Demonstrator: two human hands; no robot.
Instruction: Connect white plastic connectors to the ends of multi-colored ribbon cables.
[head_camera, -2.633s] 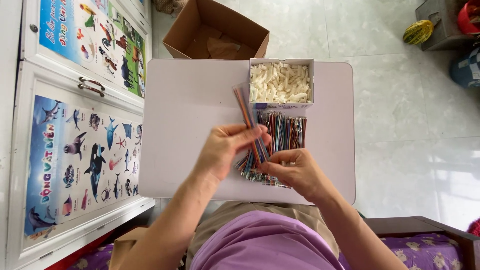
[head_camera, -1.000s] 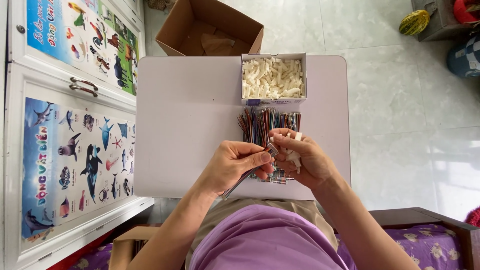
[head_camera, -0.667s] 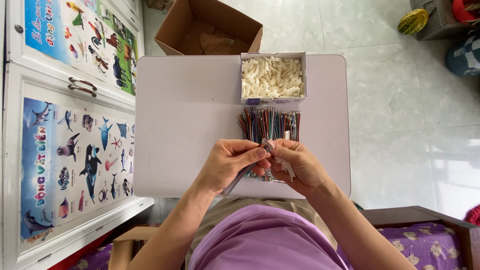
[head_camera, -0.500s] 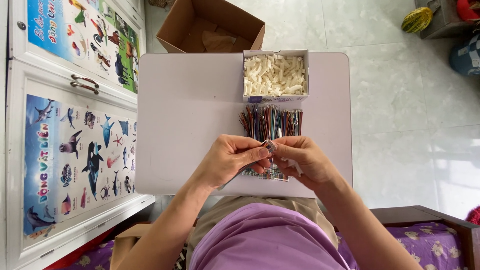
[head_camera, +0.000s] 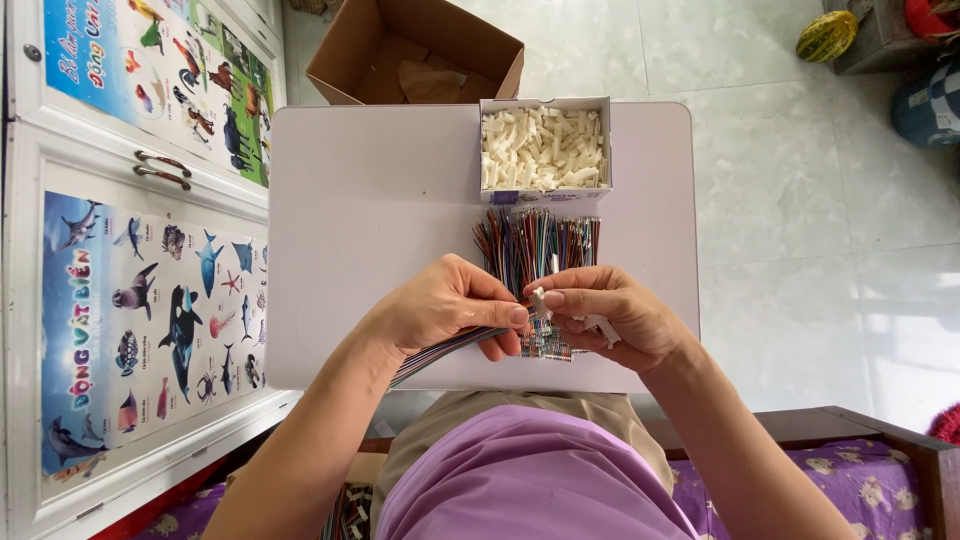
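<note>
Striped, many-coloured wires, that's what both hands are busy with over the white counter (head_camera: 380, 210). The left hand (head_camera: 445, 315) is curled shut around a flat band of wires (head_camera: 440, 352) that trails back toward the person's lap, thumb and forefinger pinching its near end. The right hand (head_camera: 610, 315) is closed too, fingertips nipping a small white plastic plug (head_camera: 540, 300) right where the two hands meet; one more white piece pokes out under its palm, though I can't tell what it is. Those wires look light and floppy, so I'd judge the grip belongs close to the tip, where they stay stiff enough to steer; held further back they would droop. The plug looks hard, tiny and a bit slick, a fingertip job and easy to drop. Just beyond the hands lies a loose heap of wires (head_camera: 535, 240), red, blue, green, brown, far too many to count. Touching that heap's far edge sits one small cardboard tray (head_camera: 545, 190), heaped with white plugs (head_camera: 545, 148), dozens at least. One open brown box (head_camera: 415, 55) stands on the floor past the counter. Two hands, one tray, one box, one band.
</note>
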